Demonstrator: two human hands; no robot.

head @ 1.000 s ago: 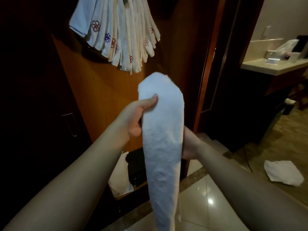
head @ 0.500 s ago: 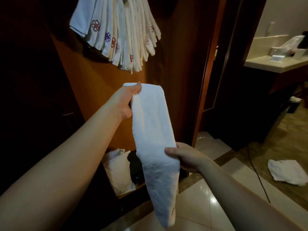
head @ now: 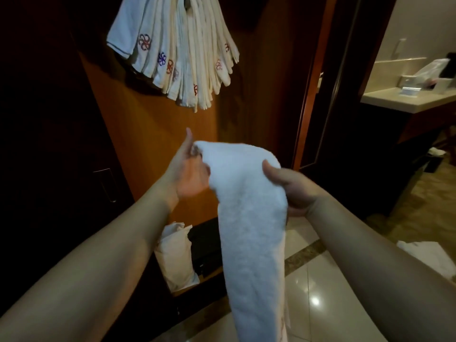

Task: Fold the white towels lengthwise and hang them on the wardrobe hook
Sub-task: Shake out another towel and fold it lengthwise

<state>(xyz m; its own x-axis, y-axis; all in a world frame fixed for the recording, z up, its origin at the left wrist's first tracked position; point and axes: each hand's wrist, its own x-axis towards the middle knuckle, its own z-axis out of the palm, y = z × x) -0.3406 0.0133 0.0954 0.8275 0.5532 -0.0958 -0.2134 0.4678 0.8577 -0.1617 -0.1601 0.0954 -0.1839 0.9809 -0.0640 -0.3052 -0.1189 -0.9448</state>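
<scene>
Wooden wardrobe door (head: 148,149) ahead, a fan of hung towels (head: 177,53) already up far left. We've got the folded towel (head: 249,218) in play: right hand (head: 293,191) clamped on its edge, left hand (head: 187,174) with fingers apart at its top corner. It isn't hung yet, and another towel (head: 424,255) waits on the floor at right.

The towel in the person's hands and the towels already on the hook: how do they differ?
The towel in hand is one piece, draped over the left hand and gripped by the right hand; the hung towels are a fanned bunch on the hook. The held one shows a plain face; several hung ones show red or blue emblems. Both are white and folded into long strips.
</scene>
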